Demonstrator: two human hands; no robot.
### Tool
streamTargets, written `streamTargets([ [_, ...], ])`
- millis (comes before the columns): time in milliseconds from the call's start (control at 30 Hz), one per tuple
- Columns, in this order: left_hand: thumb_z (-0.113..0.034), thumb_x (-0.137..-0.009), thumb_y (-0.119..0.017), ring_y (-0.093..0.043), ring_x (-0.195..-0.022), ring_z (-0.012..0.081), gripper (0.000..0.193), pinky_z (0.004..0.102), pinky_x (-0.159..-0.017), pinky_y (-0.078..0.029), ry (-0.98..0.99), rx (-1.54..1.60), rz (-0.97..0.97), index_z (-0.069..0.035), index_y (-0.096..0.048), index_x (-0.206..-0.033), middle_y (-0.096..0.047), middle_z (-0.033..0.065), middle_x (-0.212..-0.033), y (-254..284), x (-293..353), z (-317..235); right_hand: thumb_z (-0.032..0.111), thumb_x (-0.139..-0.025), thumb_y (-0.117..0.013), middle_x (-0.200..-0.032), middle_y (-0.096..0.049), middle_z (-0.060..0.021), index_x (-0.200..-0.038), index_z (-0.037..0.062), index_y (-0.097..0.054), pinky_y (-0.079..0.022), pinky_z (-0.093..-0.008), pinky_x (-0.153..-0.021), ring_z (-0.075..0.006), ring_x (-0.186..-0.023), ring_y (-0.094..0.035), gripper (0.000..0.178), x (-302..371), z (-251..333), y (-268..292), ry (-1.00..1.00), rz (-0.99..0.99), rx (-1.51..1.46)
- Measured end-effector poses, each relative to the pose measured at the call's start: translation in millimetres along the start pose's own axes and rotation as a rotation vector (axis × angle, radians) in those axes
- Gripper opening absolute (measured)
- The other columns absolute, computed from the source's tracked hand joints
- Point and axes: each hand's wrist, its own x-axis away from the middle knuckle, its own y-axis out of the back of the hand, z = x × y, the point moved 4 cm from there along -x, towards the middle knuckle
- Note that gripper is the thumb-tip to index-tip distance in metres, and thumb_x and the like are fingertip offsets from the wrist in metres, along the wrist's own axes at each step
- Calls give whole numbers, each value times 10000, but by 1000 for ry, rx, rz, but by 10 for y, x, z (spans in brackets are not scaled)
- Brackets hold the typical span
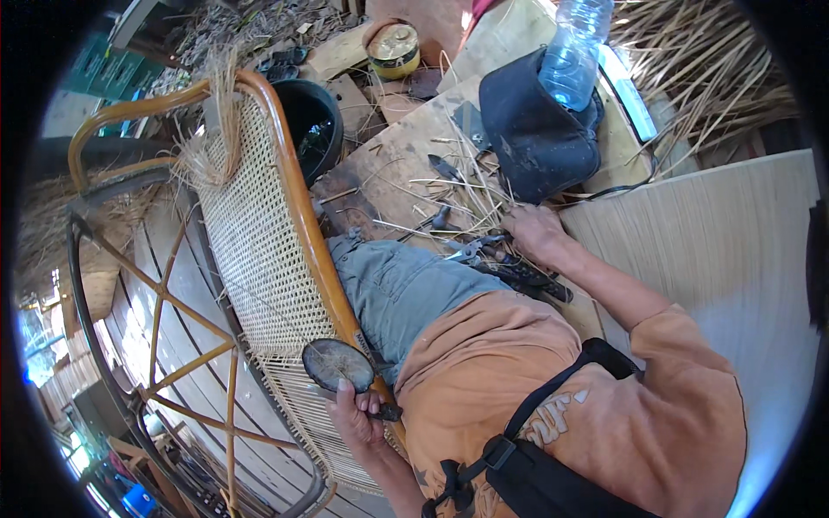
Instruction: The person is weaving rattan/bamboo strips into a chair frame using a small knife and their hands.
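My left hand [356,416] is closed around a round, dark-rimmed dish-like thing [338,364] with a grey face and a short black handle; its exact kind is unclear. It is held against the orange-brown rattan frame of a bench [298,203] with a woven cane panel [250,233]. Across my lap, my right hand [534,233] reaches down to a board, fingers curled at the end of a loose bunch of pale cane strips [473,186]. Pliers with light blue handles [471,249] and other dark tools [527,276] lie just below that hand.
A dark bucket [309,129] stands behind the bench, with a yellow tin [393,52] farther back. A black bag [535,129] and a clear plastic bottle [574,56] are beyond my right hand. Dry fibre strands [704,65] are heaped at the far right, near a wooden sheet [699,233].
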Motion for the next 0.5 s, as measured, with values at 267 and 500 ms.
streamTargets([
  [267, -248, -837, -656, -369, -385, 96, 276, 259, -410, -389, 49, -42, 6, -40, -486, -901, -381, -36, -519, -9, 30, -39, 63, -756, -525, -866, -531, -78, -875, 98, -561, -400, -400, -703, -271, -864, -534, 129, 72, -27, 168, -104, -152, -80],
  [500, -222, -833, -647, -374, -404, 90, 268, 257, -415, -396, 40, -112, -27, -31, -486, -928, -383, -31, -532, -2, 70, -85, 62, -748, -602, -947, -584, -61, -1004, 113, -600, -407, -378, -726, -247, -903, -559, 261, 102, -92, 194, -111, -300, -161],
])
